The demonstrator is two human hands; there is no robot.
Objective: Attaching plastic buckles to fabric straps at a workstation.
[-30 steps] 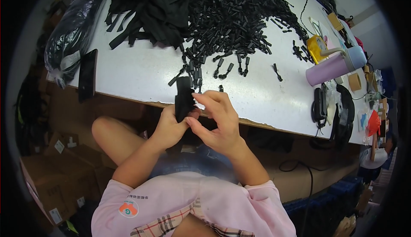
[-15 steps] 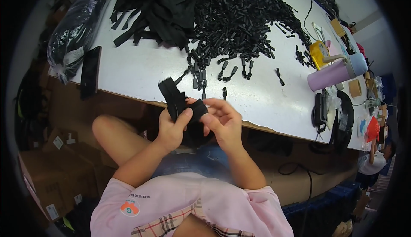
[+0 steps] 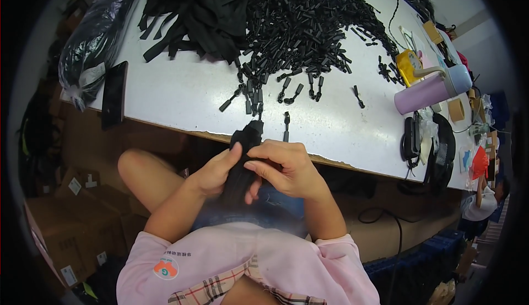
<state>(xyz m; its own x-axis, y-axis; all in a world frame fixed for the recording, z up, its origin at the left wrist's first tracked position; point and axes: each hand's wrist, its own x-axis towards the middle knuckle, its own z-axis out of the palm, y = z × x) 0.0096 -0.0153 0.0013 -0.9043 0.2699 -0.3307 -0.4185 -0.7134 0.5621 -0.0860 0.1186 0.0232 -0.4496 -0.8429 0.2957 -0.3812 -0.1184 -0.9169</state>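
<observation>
A bundle of black fabric strips (image 3: 247, 136), probably zipper tape, is held over my lap at the table's front edge. My left hand (image 3: 215, 172) is closed around it, thumb lying on top. Thumb and forefinger of my right hand (image 3: 291, 167) pinch at the bundle's right side; its other fingers curl beneath. The lower end of the strips hangs blurred between my hands. Just beyond, several small black zipper pulls (image 3: 253, 93) lie near the bundle's top, and a single zipper pull (image 3: 286, 126) rests to the right. Whether a pull is between my fingers is hidden.
A large heap of zipper pulls (image 3: 300, 30) covers the far middle of the white table (image 3: 182, 96). More black strips (image 3: 215, 21) lie left of it, beside a plastic-wrapped roll (image 3: 99, 35) and a dark flat panel (image 3: 114, 96). A lilac bottle (image 3: 421, 94) lies at right.
Both hands have drawn closer together. The bundle's upper end, folded out to the left before, now points up and right, and the strips hang down between my hands.
</observation>
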